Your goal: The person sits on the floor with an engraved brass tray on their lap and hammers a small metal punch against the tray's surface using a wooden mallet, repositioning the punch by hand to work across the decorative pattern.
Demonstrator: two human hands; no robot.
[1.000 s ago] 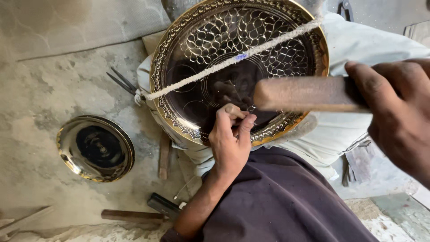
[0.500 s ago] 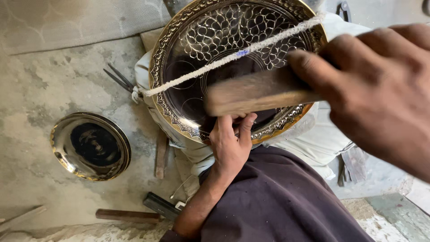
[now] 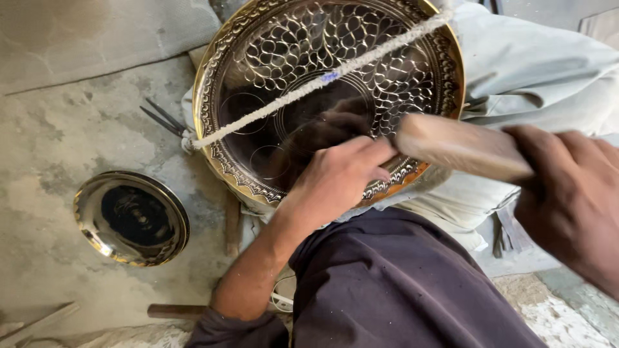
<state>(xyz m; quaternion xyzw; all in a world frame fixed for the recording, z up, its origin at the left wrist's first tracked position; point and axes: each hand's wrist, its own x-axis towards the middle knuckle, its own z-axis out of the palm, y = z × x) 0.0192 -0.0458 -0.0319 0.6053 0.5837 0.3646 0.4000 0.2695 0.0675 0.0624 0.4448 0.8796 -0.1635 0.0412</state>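
A large round brass tray (image 3: 213,84) with engraved floral openwork leans on my lap, and a white twisted cord (image 3: 309,87) is stretched across its face. My left hand (image 3: 338,177) rests on the tray's lower rim. Its fingers are pinched together around a small punch that is almost wholly hidden. My right hand (image 3: 567,193) grips a wooden mallet (image 3: 458,145). The mallet's head hangs just right of my left fingers, blurred by motion.
A smaller brass plate (image 3: 132,218) lies on the concrete floor at the left. Metal tongs (image 3: 161,119) poke out beside the tray, with a wooden stick (image 3: 232,222) below it and a wooden-handled tool (image 3: 174,311) near my elbow. Pale cloth (image 3: 535,71) pads the tray behind.
The mallet has swung from a raised position down toward my left hand's fingers. My left hand has stayed on the tray's lower rim.
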